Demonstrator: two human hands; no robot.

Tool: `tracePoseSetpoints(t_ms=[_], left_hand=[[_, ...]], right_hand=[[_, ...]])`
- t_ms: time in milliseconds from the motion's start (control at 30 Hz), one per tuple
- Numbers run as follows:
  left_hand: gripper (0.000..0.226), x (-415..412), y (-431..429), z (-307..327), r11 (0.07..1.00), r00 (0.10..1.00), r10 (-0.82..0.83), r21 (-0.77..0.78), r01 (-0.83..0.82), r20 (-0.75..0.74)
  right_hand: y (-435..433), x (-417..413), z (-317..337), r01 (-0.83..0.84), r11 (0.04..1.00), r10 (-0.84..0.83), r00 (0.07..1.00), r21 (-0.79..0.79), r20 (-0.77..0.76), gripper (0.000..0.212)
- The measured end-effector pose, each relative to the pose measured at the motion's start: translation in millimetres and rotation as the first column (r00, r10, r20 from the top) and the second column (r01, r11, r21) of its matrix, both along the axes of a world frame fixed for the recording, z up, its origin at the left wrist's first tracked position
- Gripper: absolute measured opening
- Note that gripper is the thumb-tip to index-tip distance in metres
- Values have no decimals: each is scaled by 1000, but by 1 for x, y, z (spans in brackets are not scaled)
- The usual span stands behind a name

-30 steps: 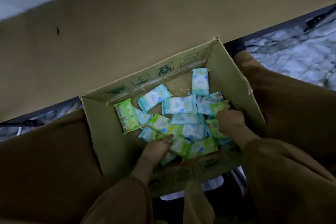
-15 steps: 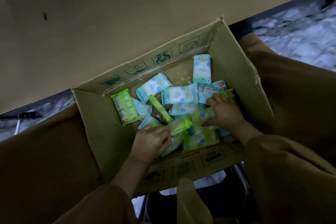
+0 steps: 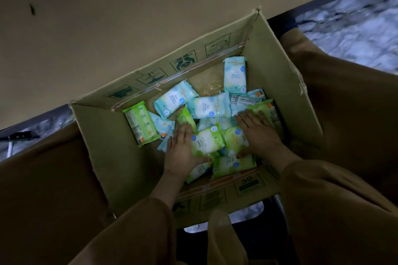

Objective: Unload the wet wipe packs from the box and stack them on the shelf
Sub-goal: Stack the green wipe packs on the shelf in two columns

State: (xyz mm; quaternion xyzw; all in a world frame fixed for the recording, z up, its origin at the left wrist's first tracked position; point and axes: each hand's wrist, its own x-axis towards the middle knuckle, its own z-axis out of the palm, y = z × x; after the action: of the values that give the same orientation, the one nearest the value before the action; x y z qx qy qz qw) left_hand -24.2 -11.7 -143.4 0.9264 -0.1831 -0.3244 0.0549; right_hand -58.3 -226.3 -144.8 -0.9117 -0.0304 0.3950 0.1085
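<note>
An open cardboard box holds several wet wipe packs, some pale blue and some green. Both my hands are inside it near its front wall. My left hand holds the left side of a green pack, with the thumb hooked under its near edge. My right hand lies over the packs on the right, its thumb tucked round a second green pack. The two green packs sit side by side between my hands. No shelf is in view.
A broad tan surface runs across the view just behind the box. Brown cloth surrounds the box on both sides. A mottled pale floor shows at the upper right.
My hands have drawn closer together round the green packs. The green pack that my left hand held tilted now lies flat between the hands. The view has shifted slightly.
</note>
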Motion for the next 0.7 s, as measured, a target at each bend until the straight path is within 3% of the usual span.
tracePoseSetpoints(t_ms=[33, 100, 200, 267, 400, 567, 700], left_hand=[[110, -2, -4, -8, 999, 994, 37, 41, -33, -104], [115, -8, -10, -20, 998, 993, 27, 52, -22, -113], [103, -13, -11, -29, 999, 1000, 13, 38, -12, -15], [91, -11, -8, -30, 1000, 999, 21, -13, -21, 31], [83, -2, 2, -39, 991, 972, -26, -122, 55, 234], [82, -5, 9, -36, 990, 964, -69, -105, 99, 257], [80, -7, 14, -33, 986, 958, -95, -107, 128, 271]], right_hand=[[1, -1, -1, -37, 999, 38, 999, -9, 32, 106], [2, 1, 1, -77, 997, 77, 994, 1, 83, 95], [5, 2, -1, -156, 987, 161, 975, -41, 152, 95], [7, 4, -5, -117, 989, 134, 972, -94, 191, 99], [4, -3, -12, -43, 999, 42, 999, 9, 28, 88], [-8, 1, -12, -7, 1000, 8, 996, 17, -92, 113], [-1, 3, -9, -110, 989, 108, 994, -99, -32, 93]])
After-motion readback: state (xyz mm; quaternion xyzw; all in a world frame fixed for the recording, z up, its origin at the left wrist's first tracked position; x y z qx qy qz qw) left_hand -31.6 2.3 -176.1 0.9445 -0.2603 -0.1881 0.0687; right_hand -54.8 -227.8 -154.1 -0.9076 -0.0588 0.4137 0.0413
